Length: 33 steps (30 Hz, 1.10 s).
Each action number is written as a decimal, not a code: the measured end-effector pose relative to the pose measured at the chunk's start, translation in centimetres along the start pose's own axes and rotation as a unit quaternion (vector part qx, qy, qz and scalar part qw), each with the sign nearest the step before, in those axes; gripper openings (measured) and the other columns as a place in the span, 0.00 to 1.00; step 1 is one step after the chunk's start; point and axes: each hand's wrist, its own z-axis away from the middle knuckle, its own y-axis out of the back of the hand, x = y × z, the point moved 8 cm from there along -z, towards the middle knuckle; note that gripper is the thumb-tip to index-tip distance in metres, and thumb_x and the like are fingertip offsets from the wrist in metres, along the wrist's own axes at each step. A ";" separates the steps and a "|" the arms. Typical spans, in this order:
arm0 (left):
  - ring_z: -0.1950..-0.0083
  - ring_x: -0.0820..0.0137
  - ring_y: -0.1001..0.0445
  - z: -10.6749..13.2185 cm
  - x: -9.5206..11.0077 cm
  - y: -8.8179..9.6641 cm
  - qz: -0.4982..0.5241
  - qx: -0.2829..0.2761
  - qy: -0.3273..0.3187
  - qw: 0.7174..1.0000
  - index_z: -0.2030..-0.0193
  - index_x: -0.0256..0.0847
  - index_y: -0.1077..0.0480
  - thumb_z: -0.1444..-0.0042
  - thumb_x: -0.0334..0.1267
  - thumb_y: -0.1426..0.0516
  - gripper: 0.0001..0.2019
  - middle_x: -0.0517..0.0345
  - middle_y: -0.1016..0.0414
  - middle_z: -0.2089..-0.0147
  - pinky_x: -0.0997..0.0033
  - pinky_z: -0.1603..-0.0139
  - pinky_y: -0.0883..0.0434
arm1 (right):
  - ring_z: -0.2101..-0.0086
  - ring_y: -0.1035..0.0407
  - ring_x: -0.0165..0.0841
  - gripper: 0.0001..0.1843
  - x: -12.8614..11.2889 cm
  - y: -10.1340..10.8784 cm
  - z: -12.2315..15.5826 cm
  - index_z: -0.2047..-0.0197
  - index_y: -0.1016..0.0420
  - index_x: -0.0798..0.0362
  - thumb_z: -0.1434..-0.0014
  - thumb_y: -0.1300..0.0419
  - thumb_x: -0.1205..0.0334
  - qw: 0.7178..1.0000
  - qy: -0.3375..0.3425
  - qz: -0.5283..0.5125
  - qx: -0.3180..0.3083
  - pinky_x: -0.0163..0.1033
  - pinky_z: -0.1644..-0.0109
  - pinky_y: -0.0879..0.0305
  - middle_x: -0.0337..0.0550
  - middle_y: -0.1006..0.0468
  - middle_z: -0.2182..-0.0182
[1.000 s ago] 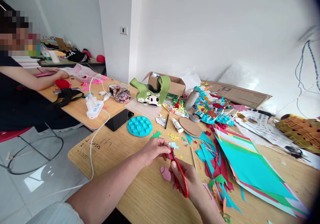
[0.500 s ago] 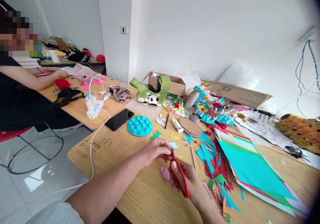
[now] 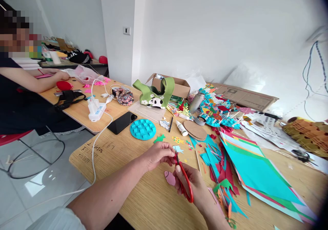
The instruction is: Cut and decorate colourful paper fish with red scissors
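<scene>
My right hand [image 3: 191, 182] grips red-handled scissors [image 3: 189, 185], fingers closed about the handles. Their dark blades point away from me, up to the fingertips of my left hand [image 3: 162, 154]. That hand is pinched closed; a bit of red shows at its fingertips, too small and covered to name. Under my right hand lies a pink paper fish [image 3: 169, 178], partly hidden. Just beyond the blades is a light blue paper fish [image 3: 178, 149]. A yellow spotted fish [image 3: 177, 140] and a green paper fish [image 3: 159, 138] lie farther back.
Coloured paper sheets [image 3: 263, 175] and paper scraps [image 3: 212, 158] spread to the right. Behind are a blue scaled disc [image 3: 142, 129], a phone [image 3: 123, 122], a glue bottle [image 3: 181, 129] and a green panda bag [image 3: 155, 98]. A white cable [image 3: 93, 154] crosses the left edge. Another person [image 3: 15, 83] sits left.
The scissors have shifted very slightly, and their blades look a little closer together. Both hands stay almost in place; the things on the table have not moved.
</scene>
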 end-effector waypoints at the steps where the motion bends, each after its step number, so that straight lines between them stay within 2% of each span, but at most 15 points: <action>1: 0.75 0.72 0.29 0.0 0.0 0.1 0.003 0.004 -0.001 1.000 0.74 0.34 0.34 0.64 0.36 0.38 0.11 0.57 0.28 0.76 0.72 0.71 0.35 | 0.85 0.40 0.25 0.29 0.0 0.0 0.0 0.72 0.37 0.54 0.46 0.49 0.33 1.000 0.000 0.001 0.001 0.31 0.82 0.47 0.36 0.32 0.85; 7: 0.76 0.75 0.31 0.0 0.1 -0.1 -0.035 -0.008 -0.007 0.999 0.74 0.34 0.33 0.63 0.39 0.35 0.13 0.57 0.27 0.77 0.73 0.71 0.37 | 0.85 0.39 0.26 0.28 0.4 0.2 -0.2 0.74 0.38 0.54 0.46 0.48 0.33 1.000 0.001 -0.002 0.009 0.31 0.82 0.48 0.37 0.31 0.85; 11: 0.76 0.76 0.32 0.0 0.0 0.2 -0.052 0.004 -0.014 0.999 0.74 0.34 0.32 0.64 0.40 0.34 0.15 0.57 0.27 0.76 0.73 0.72 0.38 | 0.86 0.40 0.25 0.29 0.5 0.1 -0.2 0.73 0.37 0.54 0.46 0.48 0.33 1.000 0.002 0.000 0.007 0.31 0.82 0.48 0.36 0.32 0.86; 17: 0.77 0.76 0.33 -0.1 0.0 0.2 -0.046 0.006 -0.013 0.999 0.75 0.34 0.32 0.64 0.41 0.34 0.14 0.57 0.28 0.77 0.74 0.73 0.39 | 0.85 0.40 0.26 0.28 0.5 0.1 -0.2 0.74 0.38 0.53 0.47 0.47 0.33 1.000 0.000 -0.005 0.008 0.31 0.82 0.48 0.36 0.32 0.85; 26: 0.77 0.76 0.32 -0.1 -0.2 0.3 -0.042 0.004 0.003 0.999 0.76 0.34 0.32 0.64 0.40 0.35 0.13 0.57 0.28 0.78 0.74 0.73 0.39 | 0.83 0.38 0.26 0.29 -0.6 -0.2 0.1 0.74 0.38 0.54 0.45 0.51 0.33 1.000 0.009 0.008 -0.007 0.32 0.80 0.45 0.39 0.31 0.83; 33: 0.78 0.76 0.33 -0.1 -0.2 0.3 -0.042 0.005 0.006 0.999 0.76 0.34 0.32 0.65 0.39 0.35 0.13 0.58 0.28 0.78 0.74 0.73 0.39 | 0.84 0.39 0.26 0.29 -0.1 0.0 0.0 0.73 0.38 0.54 0.45 0.49 0.33 1.000 0.006 0.009 -0.005 0.31 0.81 0.46 0.37 0.32 0.84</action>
